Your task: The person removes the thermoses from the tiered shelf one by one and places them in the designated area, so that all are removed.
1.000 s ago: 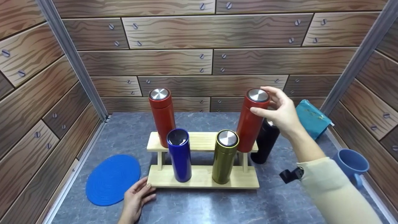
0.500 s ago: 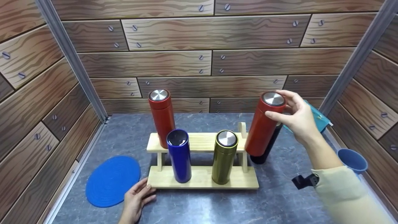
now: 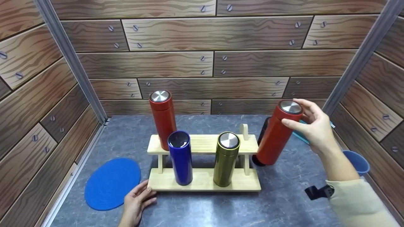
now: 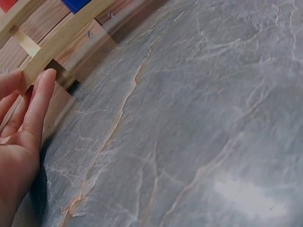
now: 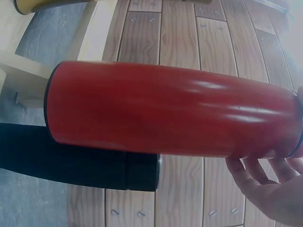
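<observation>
My right hand (image 3: pixel 315 126) grips a red thermos (image 3: pixel 277 135) near its steel-topped lid. The thermos hangs tilted off the right end of a two-tier wooden rack (image 3: pixel 205 186), overlapping a black thermos (image 3: pixel 259 161) behind it. In the right wrist view the red thermos (image 5: pixel 165 111) spans the middle, with the black thermos (image 5: pixel 94 158) below it. My left hand (image 3: pixel 135 201) pinches the lower board's left front corner; in the left wrist view its fingers (image 4: pixel 40 109) meet the board end. Another red thermos (image 3: pixel 164 123) stands on the upper tier; a blue thermos (image 3: pixel 181 160) and an olive-gold thermos (image 3: pixel 225 164) stand on the lower tier.
A round blue mat (image 3: pixel 112 184) lies at the left. A blue mug (image 3: pixel 356 160) is partly hidden behind the right forearm, and a teal packet (image 3: pixel 300 136) behind the right hand. Wood-patterned walls (image 3: pixel 170 34) enclose the grey table (image 3: pixel 202 209).
My right hand has carried the red thermos off the upper tier's right end, rightward and a little lower, uncovering an upright wooden tab there. The left hand stays at the rack's corner.
</observation>
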`<state>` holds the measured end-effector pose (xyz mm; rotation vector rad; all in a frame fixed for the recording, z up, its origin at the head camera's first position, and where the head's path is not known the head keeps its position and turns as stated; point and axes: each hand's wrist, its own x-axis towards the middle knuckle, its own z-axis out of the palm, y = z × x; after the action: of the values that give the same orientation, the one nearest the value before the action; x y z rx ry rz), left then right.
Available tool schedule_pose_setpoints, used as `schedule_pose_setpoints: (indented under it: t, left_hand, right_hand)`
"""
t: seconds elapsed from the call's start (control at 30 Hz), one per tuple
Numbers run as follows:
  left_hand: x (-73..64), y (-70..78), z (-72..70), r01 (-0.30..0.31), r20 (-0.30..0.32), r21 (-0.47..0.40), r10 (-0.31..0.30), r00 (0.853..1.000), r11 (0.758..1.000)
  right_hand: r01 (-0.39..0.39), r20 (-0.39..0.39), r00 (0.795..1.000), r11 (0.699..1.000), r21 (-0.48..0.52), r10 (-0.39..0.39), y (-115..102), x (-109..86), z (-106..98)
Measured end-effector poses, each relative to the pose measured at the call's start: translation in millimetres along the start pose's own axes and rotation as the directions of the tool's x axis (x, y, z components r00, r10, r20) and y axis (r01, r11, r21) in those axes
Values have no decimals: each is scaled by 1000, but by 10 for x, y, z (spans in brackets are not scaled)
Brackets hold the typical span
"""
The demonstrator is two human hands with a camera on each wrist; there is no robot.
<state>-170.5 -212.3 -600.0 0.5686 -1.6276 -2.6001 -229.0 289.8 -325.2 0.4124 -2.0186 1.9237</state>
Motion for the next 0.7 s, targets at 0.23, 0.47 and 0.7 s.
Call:
schedule_pose_setpoints:
  t: [0.23, 0.47, 0.7]
  left_hand:
    - [4, -10, -11, -3, 8, -15, 3, 1000, 1000]
    - [-1, -13, -8, -2, 4, -20, 2, 1000, 1000]
    - [-2, -19, -7, -9, 14, -16, 10, 1000, 1000]
  right_hand:
    - [-24, -26, 999, 999, 46, 25, 93, -94, -139]
    - [-62, -38, 997, 998, 26, 63, 191, -168, -244]
    - [-69, -59, 996, 997, 33, 71, 289, -213, -348]
